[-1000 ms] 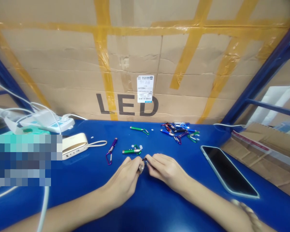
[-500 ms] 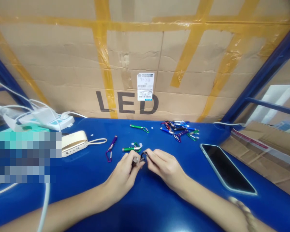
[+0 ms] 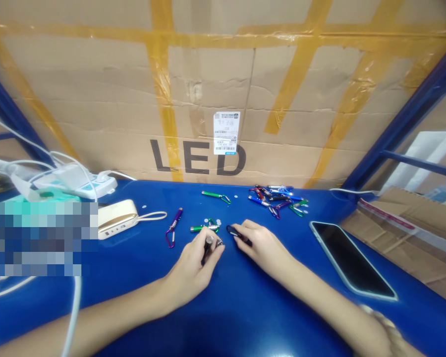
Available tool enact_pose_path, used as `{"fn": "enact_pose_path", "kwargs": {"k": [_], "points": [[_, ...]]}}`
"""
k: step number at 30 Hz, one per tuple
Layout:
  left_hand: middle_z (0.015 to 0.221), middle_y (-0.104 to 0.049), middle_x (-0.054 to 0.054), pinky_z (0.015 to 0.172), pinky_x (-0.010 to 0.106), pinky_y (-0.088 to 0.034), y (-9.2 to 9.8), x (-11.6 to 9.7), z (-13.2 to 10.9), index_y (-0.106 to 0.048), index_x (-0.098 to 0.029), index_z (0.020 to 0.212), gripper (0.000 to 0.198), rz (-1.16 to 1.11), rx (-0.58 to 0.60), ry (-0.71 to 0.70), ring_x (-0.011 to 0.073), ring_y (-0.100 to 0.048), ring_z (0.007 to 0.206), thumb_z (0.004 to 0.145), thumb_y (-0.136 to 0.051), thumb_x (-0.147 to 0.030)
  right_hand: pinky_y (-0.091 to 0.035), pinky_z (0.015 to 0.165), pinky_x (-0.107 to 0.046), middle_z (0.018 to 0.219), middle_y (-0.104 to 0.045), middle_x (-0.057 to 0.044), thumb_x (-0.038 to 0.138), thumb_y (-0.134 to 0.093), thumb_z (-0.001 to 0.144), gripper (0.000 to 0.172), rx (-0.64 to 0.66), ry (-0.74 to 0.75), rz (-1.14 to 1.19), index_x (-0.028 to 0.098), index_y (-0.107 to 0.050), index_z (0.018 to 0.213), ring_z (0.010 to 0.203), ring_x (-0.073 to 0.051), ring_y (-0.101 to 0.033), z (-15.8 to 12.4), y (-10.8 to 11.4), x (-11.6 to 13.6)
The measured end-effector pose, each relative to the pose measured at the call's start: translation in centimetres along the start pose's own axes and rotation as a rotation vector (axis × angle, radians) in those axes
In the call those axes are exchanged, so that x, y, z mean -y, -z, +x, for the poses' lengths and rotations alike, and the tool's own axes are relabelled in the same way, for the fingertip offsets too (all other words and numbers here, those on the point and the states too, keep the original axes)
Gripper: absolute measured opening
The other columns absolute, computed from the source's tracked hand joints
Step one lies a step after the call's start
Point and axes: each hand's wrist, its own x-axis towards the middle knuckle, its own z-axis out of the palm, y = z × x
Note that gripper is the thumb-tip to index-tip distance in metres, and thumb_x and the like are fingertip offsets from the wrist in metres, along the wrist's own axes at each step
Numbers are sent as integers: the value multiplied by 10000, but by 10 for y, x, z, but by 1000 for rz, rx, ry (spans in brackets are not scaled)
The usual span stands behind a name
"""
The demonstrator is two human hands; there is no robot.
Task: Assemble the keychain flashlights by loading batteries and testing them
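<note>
- Hands have drawn apart since the earlier frame, and no longer meet above the desk (image 3: 134,270).
- Left hand (image 3: 193,267): grip closed on a small flashlight (image 3: 208,244), silver end up.
- Right hand (image 3: 263,248): fingertips pinched on a black clip (image 3: 238,233).
- Green flashlight (image 3: 204,228) lies just beyond the left hand.
- Pile of flashlights (image 3: 273,199) sits farther ahead, to the right.
- Phone (image 3: 351,259) lies flat, right of the right hand.
</note>
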Motion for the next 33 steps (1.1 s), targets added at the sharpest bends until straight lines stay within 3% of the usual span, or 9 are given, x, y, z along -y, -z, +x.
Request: {"fn": "enact_pose_path", "kwargs": {"k": [4, 8, 14, 19, 26, 33], "points": [[698, -445, -31, 645, 253, -386, 6, -5, 4, -277, -218, 723, 229, -178, 88, 48, 101, -431, 635, 895, -366, -341, -501, 787, -325, 986, -598, -76, 242, -559, 836, 280, -41, 94, 280, 208, -609, 1109, 887, -173, -588, -1, 11, 3], [687, -459, -31, 616, 244, -371, 6, -4, 4, -268, -218, 728, 268, -328, 158, 20, 96, -416, 618, 899, -359, -402, -516, 638, -243, 799, -642, -38, 267, -608, 801, 176, -115, 63, 628, 192, -694, 935, 720, -130, -609, -2, 10, 19], [681, -439, -46, 516, 214, -330, 3, -4, -1, -258, -223, 758, 253, -480, 290, 54, 72, -366, 532, 903, -358, -404, -470, 460, -190, 734, -631, -39, 287, -650, 757, 145, -142, -22, 808, 150, -698, 748, 576, -103, -593, -3, 7, 28], [712, -435, -26, 608, 239, -368, 6, -7, -3, -304, -212, 759, 235, -289, 246, 10, 102, -414, 644, 890, -391, -386, -483, 480, -182, 736, -620, -36, 245, -627, 773, 121, -140, -23, 745, 147, -664, 713, 555, -90, -581, -3, 12, 31], [893, -542, 31, 747, 281, -398, 10, -13, -3, -431, -209, 961, 229, -88, 234, -10, 139, -487, 789, 938, -221, -300, -509, 526, -197, 716, -643, -35, 151, -597, 770, 94, -466, 17, 574, 172, -659, 703, 626, -117, -606, -5, 19, 35], [736, -591, -2, 660, 250, -412, 5, -4, -5, -544, -219, 986, 248, 124, 163, -60, 143, -510, 698, 918, -308, -251, -516, 523, -207, 694, -659, -31, 179, -611, 766, 99, -446, 50, 545, 180, -670, 687, 620, -126, -616, -6, 17, 35]]}}
